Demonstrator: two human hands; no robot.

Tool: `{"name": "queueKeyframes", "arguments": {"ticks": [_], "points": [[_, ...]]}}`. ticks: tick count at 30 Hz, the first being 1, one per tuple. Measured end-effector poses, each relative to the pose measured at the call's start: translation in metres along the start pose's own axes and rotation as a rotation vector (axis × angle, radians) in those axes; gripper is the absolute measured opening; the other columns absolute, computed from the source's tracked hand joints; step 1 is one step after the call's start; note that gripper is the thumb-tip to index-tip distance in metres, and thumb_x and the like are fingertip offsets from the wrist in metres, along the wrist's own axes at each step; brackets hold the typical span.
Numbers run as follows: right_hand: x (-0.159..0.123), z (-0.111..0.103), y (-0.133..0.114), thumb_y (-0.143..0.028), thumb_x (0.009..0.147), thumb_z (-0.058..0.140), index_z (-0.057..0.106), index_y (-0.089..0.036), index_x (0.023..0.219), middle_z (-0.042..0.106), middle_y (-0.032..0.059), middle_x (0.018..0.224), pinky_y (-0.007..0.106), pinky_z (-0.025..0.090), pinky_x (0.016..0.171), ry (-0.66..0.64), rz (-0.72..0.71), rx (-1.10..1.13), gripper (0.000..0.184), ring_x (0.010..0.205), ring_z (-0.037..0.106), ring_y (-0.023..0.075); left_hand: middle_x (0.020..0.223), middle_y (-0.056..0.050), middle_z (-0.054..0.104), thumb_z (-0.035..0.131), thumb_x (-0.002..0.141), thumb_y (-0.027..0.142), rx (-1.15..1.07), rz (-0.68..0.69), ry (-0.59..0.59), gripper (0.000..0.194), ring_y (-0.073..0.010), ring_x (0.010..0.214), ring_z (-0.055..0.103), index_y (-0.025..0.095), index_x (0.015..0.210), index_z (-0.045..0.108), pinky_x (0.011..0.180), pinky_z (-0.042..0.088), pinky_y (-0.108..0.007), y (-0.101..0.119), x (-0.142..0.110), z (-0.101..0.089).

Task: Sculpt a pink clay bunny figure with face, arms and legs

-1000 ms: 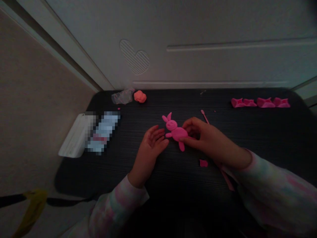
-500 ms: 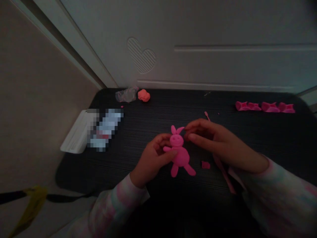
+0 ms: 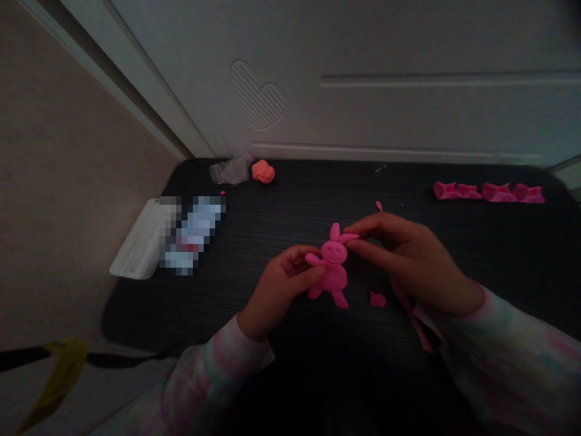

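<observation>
Holding the pink rabbit figure above the counter in the fingers of the left hand, pinching one ear in narrowed fingers of the right hand. Seeing faint, unreadable marks on a yellow strip, only pixelation over a pale-blue item, and a crumpled clear wrapper, contents unclear, just beside an orange lump.

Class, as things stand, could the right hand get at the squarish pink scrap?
Probably yes: the pink scrap lies uncovered near the right hand, though that hand would likely need to release the ear of the pink rabbit figure first.
</observation>
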State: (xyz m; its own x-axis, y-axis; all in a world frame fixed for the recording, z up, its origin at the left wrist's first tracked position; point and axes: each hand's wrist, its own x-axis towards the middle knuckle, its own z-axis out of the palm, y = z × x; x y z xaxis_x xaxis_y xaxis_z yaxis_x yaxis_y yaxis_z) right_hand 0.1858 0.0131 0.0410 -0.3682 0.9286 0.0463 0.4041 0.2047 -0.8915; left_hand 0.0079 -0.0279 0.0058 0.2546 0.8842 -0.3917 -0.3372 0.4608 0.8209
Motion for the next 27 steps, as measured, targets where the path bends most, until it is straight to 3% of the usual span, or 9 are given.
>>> {"name": "queueKeyframes", "arguments": {"ticks": [4,7,11,15,27], "points": [[0.0,0.001,0.004,-0.028,0.074,0.059,0.058,-0.023,0.093,0.063,-0.0003,0.086,0.025,0.048,0.07,0.015,0.031,0.101,0.019,0.078,0.06,0.0124,0.081,0.001,0.062,0.066,0.065,0.018,0.013,-0.02,0.039,0.016,-0.0092,0.074,0.055,0.016,0.08,0.062,0.07,0.041,-0.021,0.001,0.001,0.0],[0.002,0.002,0.005,-0.027,0.073,0.06,0.049,-0.023,0.104,0.062,-0.0003,0.086,0.025,0.048,0.07,-0.05,0.122,0.261,0.032,0.078,0.059,0.0119,0.077,0.003,0.062,0.066,0.065,0.019,-0.012,0.011,0.089,0.013,-0.0078,0.072,0.055,0.017,0.078,0.062,0.071,0.041,-0.021,0.002,0.001,0.0],[0.004,0.008,0.006,-0.029,0.075,0.056,0.05,-0.02,0.099,0.06,0.0004,0.088,0.023,0.046,0.067,-0.247,0.312,0.407,0.026,0.077,0.058,0.0102,0.075,0.004,0.062,0.067,0.065,0.019,-0.038,0.047,0.127,0.014,-0.007,0.071,0.055,0.018,0.078,0.061,0.071,0.041,-0.02,0.002,0.002,-0.001],[0.003,0.014,0.009,-0.032,0.076,0.055,0.055,-0.018,0.084,0.06,0.0001,0.079,0.024,0.044,0.063,-0.422,0.344,0.409,0.017,0.069,0.055,0.0101,0.078,0.003,0.063,0.068,0.064,0.018,-0.013,0.038,0.094,0.018,-0.008,0.075,0.056,0.018,0.081,0.062,0.072,0.041,-0.021,0.001,0.001,-0.001],[0.001,0.015,0.009,-0.036,0.076,0.054,0.053,-0.018,0.082,0.059,0.0006,0.078,0.025,0.043,0.06,-0.399,0.334,0.39,0.019,0.065,0.054,0.0105,0.073,0.003,0.064,0.067,0.065,0.022,0.071,0.116,0.227,0.01,-0.0087,0.069,0.056,0.018,0.074,0.064,0.069,0.043,-0.022,0.002,0.002,-0.002]]}}
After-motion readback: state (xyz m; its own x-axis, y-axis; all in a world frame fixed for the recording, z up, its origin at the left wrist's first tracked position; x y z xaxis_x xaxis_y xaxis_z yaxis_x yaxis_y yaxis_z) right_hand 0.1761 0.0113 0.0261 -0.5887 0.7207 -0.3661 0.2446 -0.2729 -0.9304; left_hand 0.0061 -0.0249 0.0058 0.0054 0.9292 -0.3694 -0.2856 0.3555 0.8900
